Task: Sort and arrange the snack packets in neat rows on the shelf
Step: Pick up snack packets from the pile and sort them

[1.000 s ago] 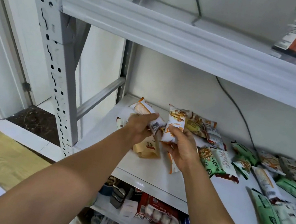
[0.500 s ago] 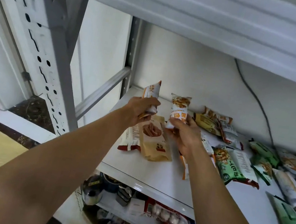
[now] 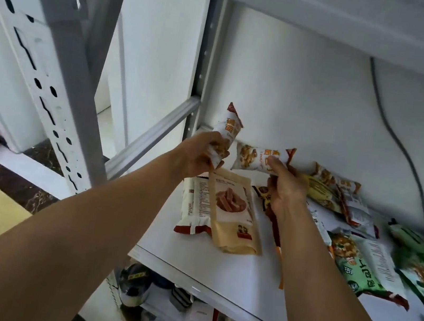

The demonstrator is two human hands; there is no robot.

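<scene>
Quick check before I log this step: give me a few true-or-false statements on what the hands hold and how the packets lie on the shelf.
1. Each hand grips a white-and-orange snack packet. True: the left hand grips the upright packet, the right hand the sideways packet.
2. The tan paper pouch stands against the wall. False: it lies flat on the white metal shelf, below the hands.
3. Green snack packets lie right of the right hand. True.
4. The shelf's packets already form neat rows. False: they lie scattered and overlapping.
</scene>
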